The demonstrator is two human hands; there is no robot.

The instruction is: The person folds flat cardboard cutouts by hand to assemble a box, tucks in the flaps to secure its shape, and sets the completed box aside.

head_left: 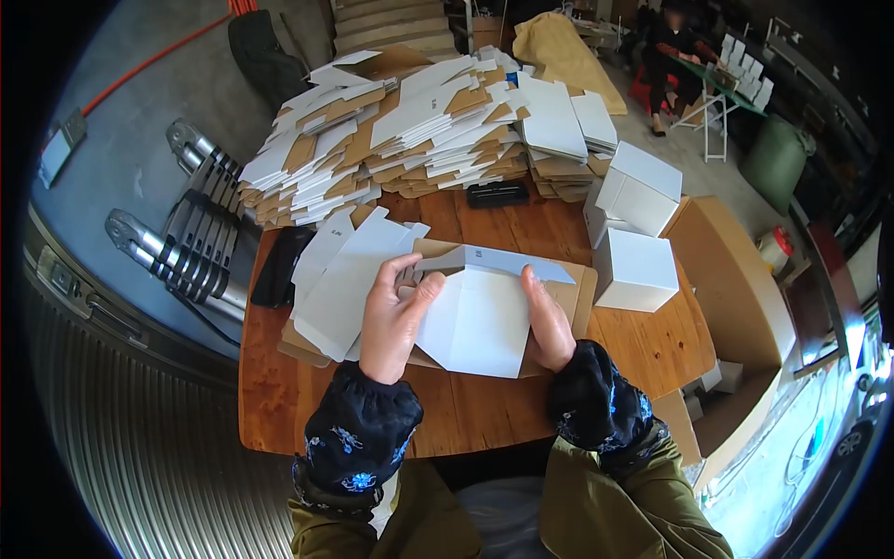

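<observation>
Carton [489,321] at twelve o'clock sits between left hand [393,321] and right hand [549,326], each pinching a side, thumbs uppermost, apparently mid-fold, so the next move calls for even pressure along its creases.

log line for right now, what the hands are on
left hand: on carton | right hand: on carton | carton: partly folded | assembled boxes: at right | flat stack: behind
</observation>
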